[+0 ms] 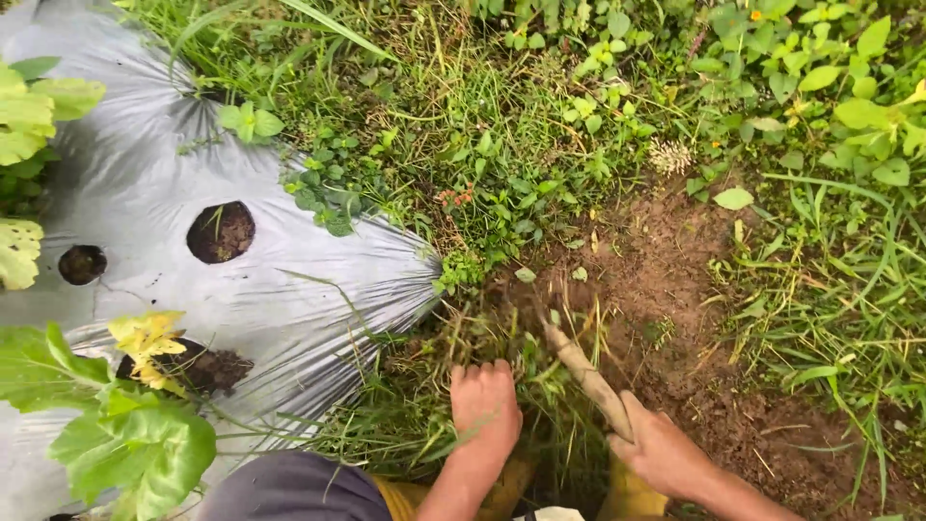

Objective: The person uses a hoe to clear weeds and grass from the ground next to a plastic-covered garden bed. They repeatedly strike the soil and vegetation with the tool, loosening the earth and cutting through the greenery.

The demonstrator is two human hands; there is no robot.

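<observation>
My left hand (485, 405) grips a tuft of grass and weeds (453, 338) at the edge of the silver plastic mulch sheet (289, 289). My right hand (661, 449) holds the wooden handle of a digging tool (584, 371). The tool's far end is buried in the grass and brown soil (666, 260) just right of the tuft; its blade is hidden. Both hands sit close together near the bottom middle of the view.
The mulch sheet has round planting holes (221, 232) showing dark soil. Leafy green plants (125, 444) with a yellowed leaf (147, 336) grow at the left. Dense weeds and grass (540, 116) cover the top and right. My knee in grey cloth (299, 487) is at the bottom.
</observation>
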